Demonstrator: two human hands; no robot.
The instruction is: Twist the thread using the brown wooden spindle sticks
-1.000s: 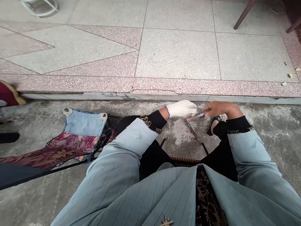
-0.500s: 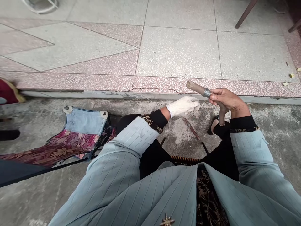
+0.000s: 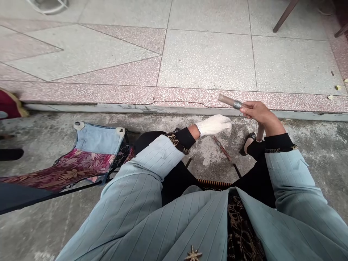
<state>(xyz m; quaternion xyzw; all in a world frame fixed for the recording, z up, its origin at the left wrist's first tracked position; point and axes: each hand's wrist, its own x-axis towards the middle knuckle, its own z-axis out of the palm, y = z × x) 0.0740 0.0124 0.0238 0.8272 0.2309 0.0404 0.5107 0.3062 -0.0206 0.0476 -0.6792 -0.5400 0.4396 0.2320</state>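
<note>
1 right hand (image 3: 257,111) clamped on wooden stick (image 3: 226,99); wire coil (image 3: 237,104) wound around stick, just left of right hand. Gloved left hand (image 3: 213,125) apart, lower left; cannot tell whether holding anything. Firm grip, even tension should keep coil snug.

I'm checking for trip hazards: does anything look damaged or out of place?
Yes: a dark, wavy crack in the pink speckled stone step edge, forward-left of the white-gloved left hand. It looks odd beside the straight tile joints.

stick (image 3: 226,100) in the right hand (image 3: 258,111); chair (image 3: 99,139) left of the left hand (image 3: 214,125); rod (image 3: 223,148) lies on the ground (image 3: 206,154).
</note>
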